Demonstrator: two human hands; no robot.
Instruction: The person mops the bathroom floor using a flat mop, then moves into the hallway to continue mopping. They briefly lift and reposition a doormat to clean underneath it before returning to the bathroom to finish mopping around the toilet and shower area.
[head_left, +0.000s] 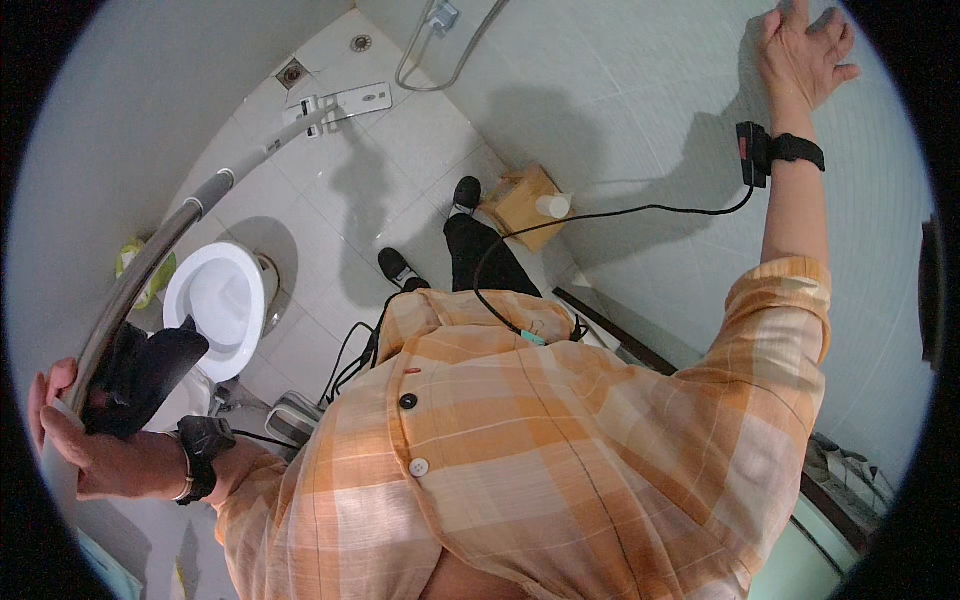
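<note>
My left hand (71, 442) is closed around the upper end of a flat mop's metal handle (142, 277) at the left rim. The handle slants away to the mop's white flat head (364, 101), which lies on the tiled floor. Black cloth (154, 379) hangs beside this hand; what holds it is hidden. My right hand (806, 56) is raised at the upper right, fingers spread and holding nothing. It is against or very near the light tiled wall (660, 97); I cannot tell whether it presses on it.
A white toilet bowl (217, 300) stands left of my feet, a green-and-white item (146, 270) behind it. By my right shoe is a wooden stool (525, 214) with a white cup (553, 206). A shower hose (431, 88) hangs near floor drains (361, 43). A black cable (637, 210) crosses to my right wrist.
</note>
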